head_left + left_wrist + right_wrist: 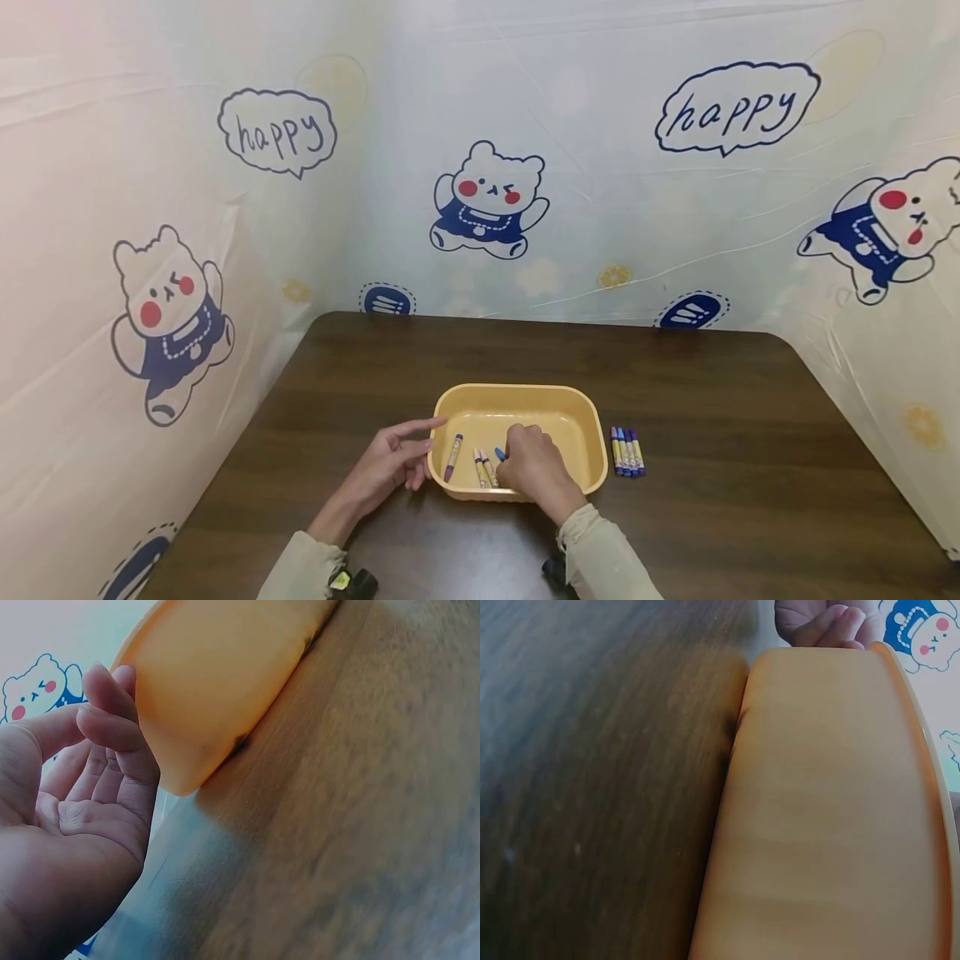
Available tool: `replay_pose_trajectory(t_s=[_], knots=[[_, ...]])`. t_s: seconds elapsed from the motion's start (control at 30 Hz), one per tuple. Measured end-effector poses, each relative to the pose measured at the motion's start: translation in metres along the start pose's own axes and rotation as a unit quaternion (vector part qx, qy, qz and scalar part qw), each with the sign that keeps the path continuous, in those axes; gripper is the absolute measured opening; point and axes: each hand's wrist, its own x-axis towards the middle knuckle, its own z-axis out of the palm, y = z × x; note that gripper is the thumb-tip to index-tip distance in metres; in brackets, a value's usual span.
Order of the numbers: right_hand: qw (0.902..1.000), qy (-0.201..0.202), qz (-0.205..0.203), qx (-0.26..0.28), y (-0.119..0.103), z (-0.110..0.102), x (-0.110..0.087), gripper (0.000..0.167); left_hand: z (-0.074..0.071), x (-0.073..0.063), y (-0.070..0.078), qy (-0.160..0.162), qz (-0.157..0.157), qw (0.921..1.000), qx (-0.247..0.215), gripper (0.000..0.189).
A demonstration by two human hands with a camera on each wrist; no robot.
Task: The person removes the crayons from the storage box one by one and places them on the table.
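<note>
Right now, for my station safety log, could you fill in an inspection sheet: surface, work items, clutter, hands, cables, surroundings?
Surface: dark wood-grain tabletop.
Work items: yellow tray holding a purple-ended crayon, two neighboring crayons and a blue-ended crayon; crayon row on the tabletop, right of the tray.
Clutter: nothing seen.
Left hand: touches the tray's left rim.
Right hand: curled over the tray beside the blue-ended crayon; grip hidden.
Cables: nothing seen.
Surroundings: pale sheeting printed with bears and "happy" bubbles.
</note>
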Motion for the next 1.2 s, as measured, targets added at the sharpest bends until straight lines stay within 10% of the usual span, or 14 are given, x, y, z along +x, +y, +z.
replay_pose_trajectory(t_s=[1.2], knots=[[0.9916,0.104,-0.055,0.055,0.014,-0.053,-0.003,0.005,0.000,0.002,-0.001,0.007,-0.008,0.9999,0.013,0.053]])
